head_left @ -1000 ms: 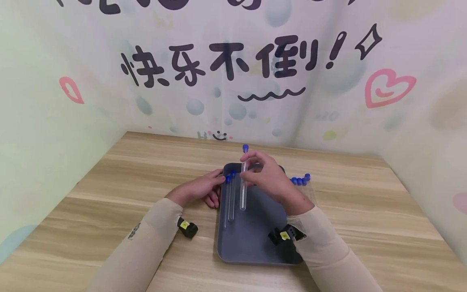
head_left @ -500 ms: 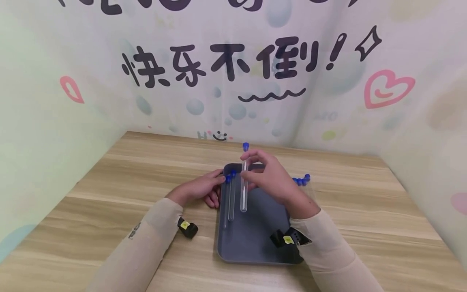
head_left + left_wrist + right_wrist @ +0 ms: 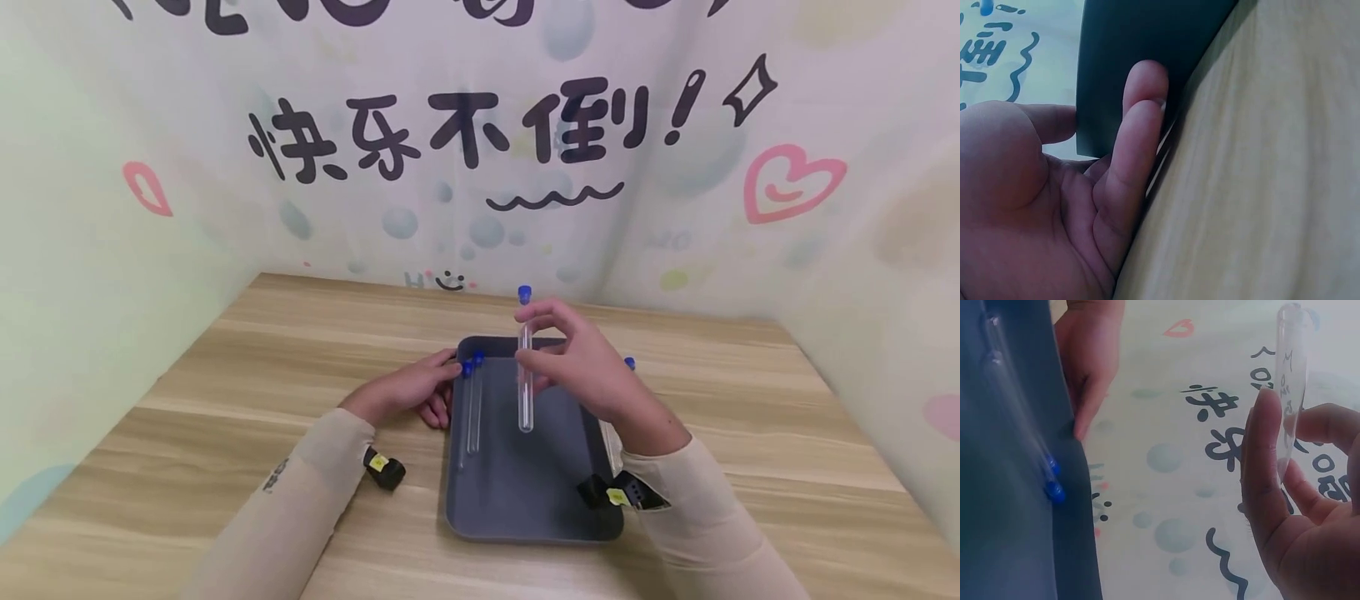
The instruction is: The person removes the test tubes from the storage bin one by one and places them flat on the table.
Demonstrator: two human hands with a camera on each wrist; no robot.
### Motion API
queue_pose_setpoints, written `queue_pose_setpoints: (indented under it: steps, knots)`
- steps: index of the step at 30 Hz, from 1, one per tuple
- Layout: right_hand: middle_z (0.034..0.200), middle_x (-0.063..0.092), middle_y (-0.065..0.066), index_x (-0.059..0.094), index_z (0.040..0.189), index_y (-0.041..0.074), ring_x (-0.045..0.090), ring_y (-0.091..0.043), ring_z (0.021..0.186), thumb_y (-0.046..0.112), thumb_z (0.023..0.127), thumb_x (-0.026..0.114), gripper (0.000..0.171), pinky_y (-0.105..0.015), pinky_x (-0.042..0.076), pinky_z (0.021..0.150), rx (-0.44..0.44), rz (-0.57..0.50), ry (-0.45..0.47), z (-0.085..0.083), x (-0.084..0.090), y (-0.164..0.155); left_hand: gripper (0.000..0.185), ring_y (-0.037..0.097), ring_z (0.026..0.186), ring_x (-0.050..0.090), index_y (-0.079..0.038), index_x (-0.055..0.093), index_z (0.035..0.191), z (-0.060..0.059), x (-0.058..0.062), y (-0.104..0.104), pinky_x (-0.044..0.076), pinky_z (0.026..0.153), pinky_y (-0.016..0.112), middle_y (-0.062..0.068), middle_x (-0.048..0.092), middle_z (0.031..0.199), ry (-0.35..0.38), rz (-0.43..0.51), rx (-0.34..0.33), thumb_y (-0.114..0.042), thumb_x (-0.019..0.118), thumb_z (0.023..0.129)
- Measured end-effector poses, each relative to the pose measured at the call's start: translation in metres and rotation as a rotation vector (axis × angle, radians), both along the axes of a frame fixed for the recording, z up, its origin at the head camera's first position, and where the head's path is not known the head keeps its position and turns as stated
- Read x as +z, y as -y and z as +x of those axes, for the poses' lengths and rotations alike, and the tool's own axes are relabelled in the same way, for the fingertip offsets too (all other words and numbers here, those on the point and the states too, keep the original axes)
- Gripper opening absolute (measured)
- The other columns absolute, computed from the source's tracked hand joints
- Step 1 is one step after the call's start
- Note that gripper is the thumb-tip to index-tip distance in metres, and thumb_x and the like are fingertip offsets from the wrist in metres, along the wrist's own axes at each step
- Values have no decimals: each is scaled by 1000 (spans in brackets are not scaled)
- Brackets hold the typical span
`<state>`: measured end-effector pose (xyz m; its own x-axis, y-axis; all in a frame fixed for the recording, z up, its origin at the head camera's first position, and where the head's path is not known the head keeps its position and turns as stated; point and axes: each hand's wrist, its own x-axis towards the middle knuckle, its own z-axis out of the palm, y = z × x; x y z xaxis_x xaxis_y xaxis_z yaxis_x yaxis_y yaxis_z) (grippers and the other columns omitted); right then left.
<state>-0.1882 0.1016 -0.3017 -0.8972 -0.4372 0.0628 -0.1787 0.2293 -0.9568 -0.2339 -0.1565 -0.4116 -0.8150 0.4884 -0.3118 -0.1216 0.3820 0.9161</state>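
Note:
Upright over the grey tray [image 3: 540,487], a clear test tube [image 3: 526,408] with a blue cap is pinched between the thumb and fingers of my right hand [image 3: 592,367]. In the right wrist view, the tube's rounded bottom end [image 3: 1290,337] sticks out past the thumb. My left hand [image 3: 408,387] holds the tray's left side near its far corner, thumb at the rim. The left wrist view shows its fingers lying against the tray's outer wall [image 3: 1141,37]. Inside the tray along its left side lie two blue-capped test tubes [image 3: 476,412].
Another blue cap [image 3: 629,363] shows behind my right wrist, beyond the tray's right side; the rest is mostly hidden by the arm. A wooden table [image 3: 300,333] bears everything, with a printed cloth backdrop [image 3: 450,208] behind it.
My right hand has moved to the right with the test tube, raising it slightly. It now hides most of the row of blue caps on the right. My left hand has stayed put.

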Motion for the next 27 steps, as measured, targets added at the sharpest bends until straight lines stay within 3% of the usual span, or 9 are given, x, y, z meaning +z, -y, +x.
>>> queue_pose_setpoints:
  steps: [16,23,27]
  knots:
    - [133,44,-20,51,135,10,68,-20,77,6,94,64,44,-37,60,69,-78,79,-20,5,-21,-33,52,18,61,67,-28,18,159,2,2,4,58,54,30,13,61,81,-17,-21,15,-33,32,109]
    - [135,44,-22,50,137,9,70,-26,89,9,96,63,43,-35,61,69,-130,135,-42,0,-28,-58,57,18,61,68,-27,19,160,1,1,1,58,54,29,13,61,84,-16,-23,19,-32,38,106]
    - [137,45,-23,49,138,10,70,-23,85,11,96,64,45,-35,61,69,-134,155,-49,-4,-30,-66,60,18,62,67,-27,18,160,1,2,-1,58,54,29,13,62,85,-12,-30,13,-30,41,105]
